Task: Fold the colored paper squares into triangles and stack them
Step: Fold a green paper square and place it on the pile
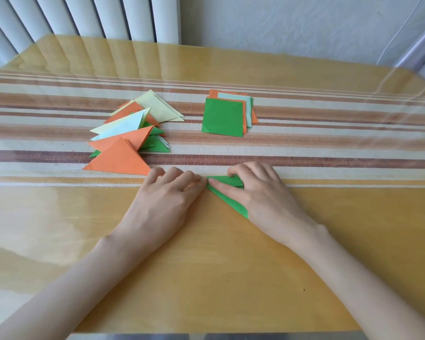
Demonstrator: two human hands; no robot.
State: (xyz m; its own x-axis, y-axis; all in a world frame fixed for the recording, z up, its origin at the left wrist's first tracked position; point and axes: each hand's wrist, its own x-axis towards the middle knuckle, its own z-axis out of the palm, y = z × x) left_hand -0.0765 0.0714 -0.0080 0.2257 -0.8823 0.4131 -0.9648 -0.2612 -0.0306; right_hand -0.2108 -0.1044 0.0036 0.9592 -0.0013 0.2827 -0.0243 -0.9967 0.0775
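The glossy worktop (231, 253) lets paper slide. The triangle pile (123, 153) sprawls loosely at far left, with the unfolded squares (222, 117) to its right. My right hand (260, 195) presses the green sheet (227, 180) just before me, its fingers (226, 191) flattening the fold, while my left hand (165, 200) pins the corner, gripping nothing. A slip could crease it crooked.

A green paper (227, 180), folded into a triangle, is lying flat at the near middle of the desk (206, 266), mostly hidden under the right hand (263, 192) pressing on it. Farther back on the left, a loose fanned pile of folded triangles (130, 138) in orange, green, pale yellow and pale blue is resting. To its right, a stack of unfolded squares (222, 117) is sitting, green on top, with orange and pale blue edges showing.
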